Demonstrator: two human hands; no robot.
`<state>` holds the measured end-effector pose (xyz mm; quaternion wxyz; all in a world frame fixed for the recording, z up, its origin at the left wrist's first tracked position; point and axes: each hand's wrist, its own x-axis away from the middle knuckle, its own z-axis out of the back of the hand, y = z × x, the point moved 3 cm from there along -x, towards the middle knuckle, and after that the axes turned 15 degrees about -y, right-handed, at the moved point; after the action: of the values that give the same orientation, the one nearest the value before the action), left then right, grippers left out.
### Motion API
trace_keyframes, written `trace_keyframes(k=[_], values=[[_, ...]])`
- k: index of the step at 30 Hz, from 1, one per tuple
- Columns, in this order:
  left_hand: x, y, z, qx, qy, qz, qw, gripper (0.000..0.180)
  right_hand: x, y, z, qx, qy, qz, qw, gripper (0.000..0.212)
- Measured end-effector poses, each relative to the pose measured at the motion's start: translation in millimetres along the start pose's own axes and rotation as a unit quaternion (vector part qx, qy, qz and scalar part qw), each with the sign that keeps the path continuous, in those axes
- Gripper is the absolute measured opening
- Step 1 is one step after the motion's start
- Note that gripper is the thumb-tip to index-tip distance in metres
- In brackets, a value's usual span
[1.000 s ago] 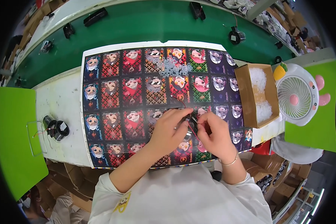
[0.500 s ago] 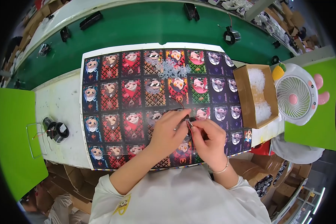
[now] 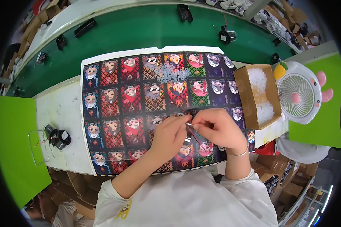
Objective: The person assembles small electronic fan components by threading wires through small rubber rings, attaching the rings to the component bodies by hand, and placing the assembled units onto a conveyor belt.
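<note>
My left hand (image 3: 170, 134) is closed, thumb and forefinger pinching near a small white-tipped wire end (image 3: 188, 124). My right hand (image 3: 220, 126) meets it from the right, its thumb and forefinger also pinched at that wire end. A red and black wire (image 3: 196, 138) loops down below the fingers, and another wire with a small plug (image 3: 182, 108) sticks out above them. Under my left fingers shows the shiny clear part of a small motor unit (image 3: 186, 142); its rest is hidden by the hands. A printed sheet with cartoon figures (image 3: 110, 113) lies underneath.
Small clear rings (image 3: 170, 72) lie piled on the sheet. To the right stand a cardboard box (image 3: 258, 123) with white pieces and a white fan (image 3: 297, 92). A black motor unit (image 3: 58, 138) sits left; more parts ride on the green belt (image 3: 140, 30).
My right hand has shifted up and right, its wrist swinging outward, while the fingertips stay by the wire end. The parts on the green belt have moved left.
</note>
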<state>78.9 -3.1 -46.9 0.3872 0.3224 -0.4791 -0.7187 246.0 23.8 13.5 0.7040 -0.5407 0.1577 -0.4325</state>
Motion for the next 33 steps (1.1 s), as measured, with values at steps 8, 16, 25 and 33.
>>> trace_keyframes(k=[8,16,25,33], values=[[-34.7,12.8,82.0,-0.102,-0.079,0.084,0.988,0.018,0.6,28.6,43.4,0.37,0.088,-0.122,0.917,0.025],[-185.7,-72.4,220.2,-0.628,0.078,-0.002,0.774,0.016,-138.3,43.8,179.6,0.391,0.328,-0.254,0.822,0.047],[-161.7,-28.2,168.6,-0.451,0.137,-0.062,0.88,0.027,-130.1,36.0,171.6,0.37,0.436,-0.041,0.819,0.057],[-16.4,6.2,80.8,0.252,0.098,0.061,0.961,0.025,-53.1,-9.9,0.6,-0.051,-0.025,0.083,0.995,0.065]])
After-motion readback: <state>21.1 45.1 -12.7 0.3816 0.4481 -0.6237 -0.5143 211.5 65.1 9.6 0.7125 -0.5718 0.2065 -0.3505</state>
